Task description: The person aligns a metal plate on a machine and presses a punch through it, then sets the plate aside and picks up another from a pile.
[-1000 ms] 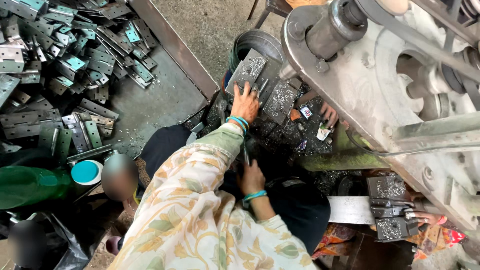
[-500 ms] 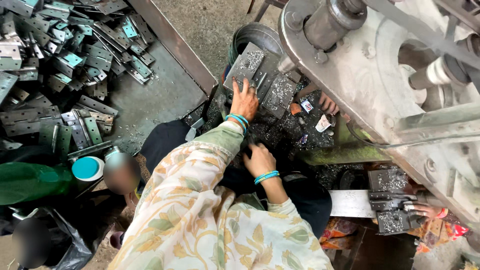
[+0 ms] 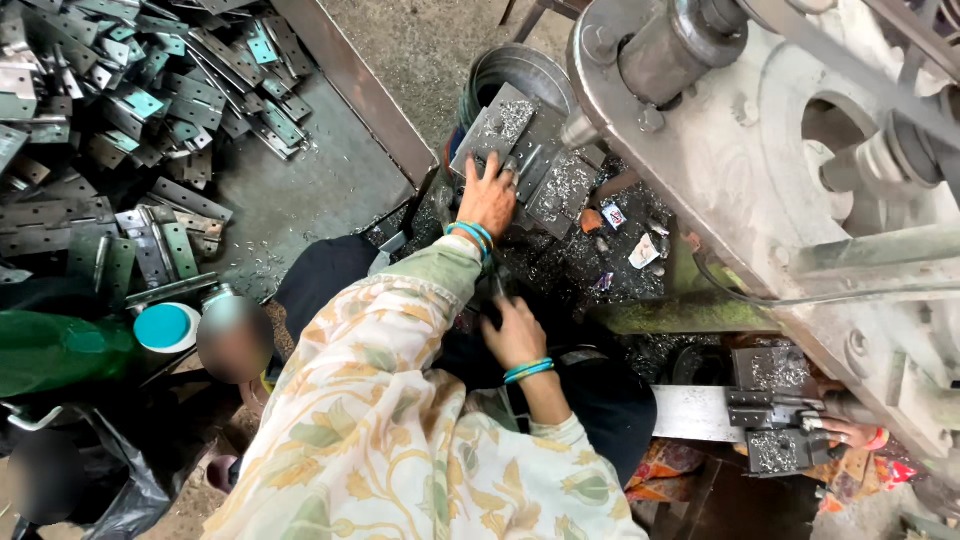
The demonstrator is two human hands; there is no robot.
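Under the head camera, one view only. Left hand (image 3: 488, 198) reaches forward, palm down, fingers spread flat on a grey metal plate (image 3: 505, 130) dusted with bright metal filings; grip wide, nothing clasped. That plate lies tilted against a round metal drum (image 3: 520, 70), just beside a second filings-covered plate (image 3: 568, 185), both at the foot of a large grey press machine (image 3: 740, 160). Right hand (image 3: 515, 335) sits lower, close to the body over dark cloth, fingers curled downward; cannot tell whether its grip holds anything. Both wrists carry teal bangles (image 3: 470, 236); sleeves are a pale floral print. Small scraps and filings litter the dark surface (image 3: 600, 260) between plates and machine. Far left, a heap of hinge-like metal strips (image 3: 110, 110) lies on a steel sheet (image 3: 320, 180). A teal-capped green bottle (image 3: 70, 350) lies lower left. Another person's hand (image 3: 850, 432) shows at lower right, beside a metal die block (image 3: 775, 405).
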